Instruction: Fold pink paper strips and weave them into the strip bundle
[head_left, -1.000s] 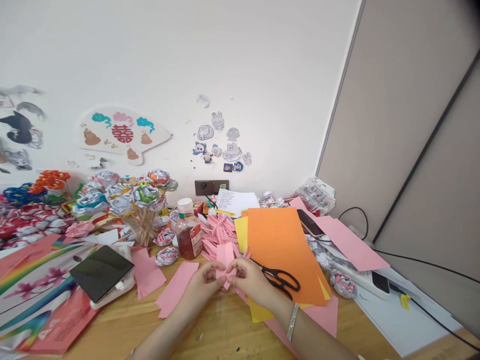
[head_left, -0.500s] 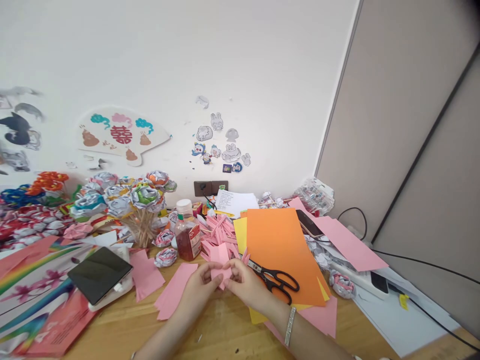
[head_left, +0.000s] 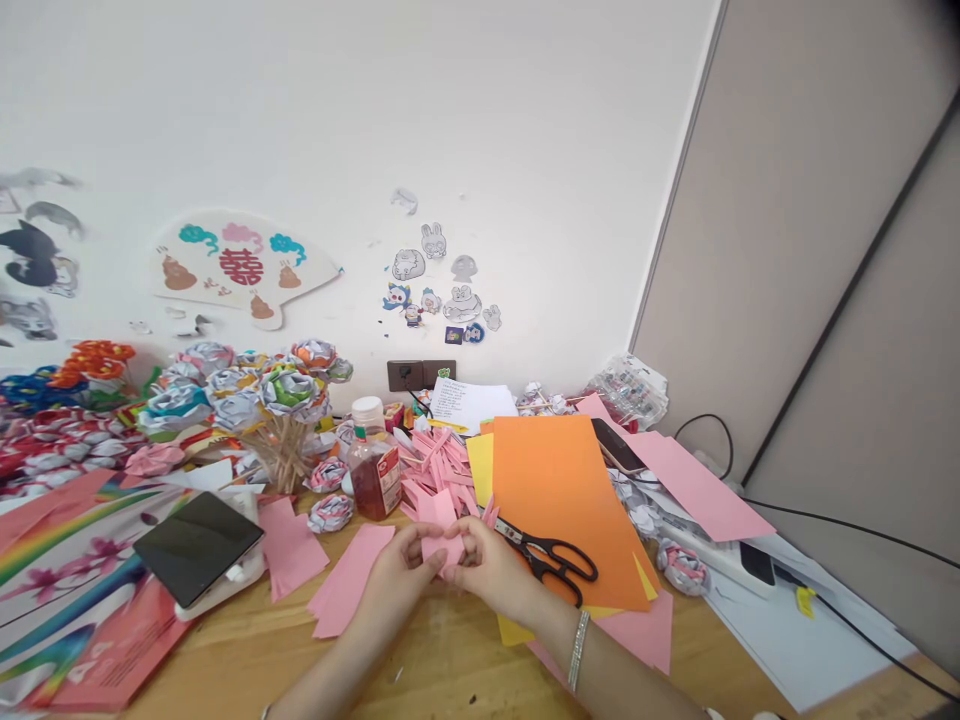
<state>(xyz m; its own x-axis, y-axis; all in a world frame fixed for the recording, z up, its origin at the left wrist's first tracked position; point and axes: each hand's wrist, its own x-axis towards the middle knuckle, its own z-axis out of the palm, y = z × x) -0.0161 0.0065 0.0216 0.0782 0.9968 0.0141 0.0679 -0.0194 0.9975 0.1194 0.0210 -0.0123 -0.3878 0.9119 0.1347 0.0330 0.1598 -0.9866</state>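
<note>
Paper piece, small and pink: near centre, before the heap of slim pink paper strips. Left bare hand and right bare hand: both pinch it, thumbs toward the near side, as I see remotely. Creases: too small for me to read. Handling, I judge: needs squared edges, even thumb pressure, right wrist clear of the black-handled metal scissors.

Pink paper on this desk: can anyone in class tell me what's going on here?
A person holds a piece of pink paper between the fingers of the left hand and right hand, above the wooden table. A heap of pink paper pieces lies beyond the hands. Scissors lie by the right hand, their black handles over an orange sheet.
</note>
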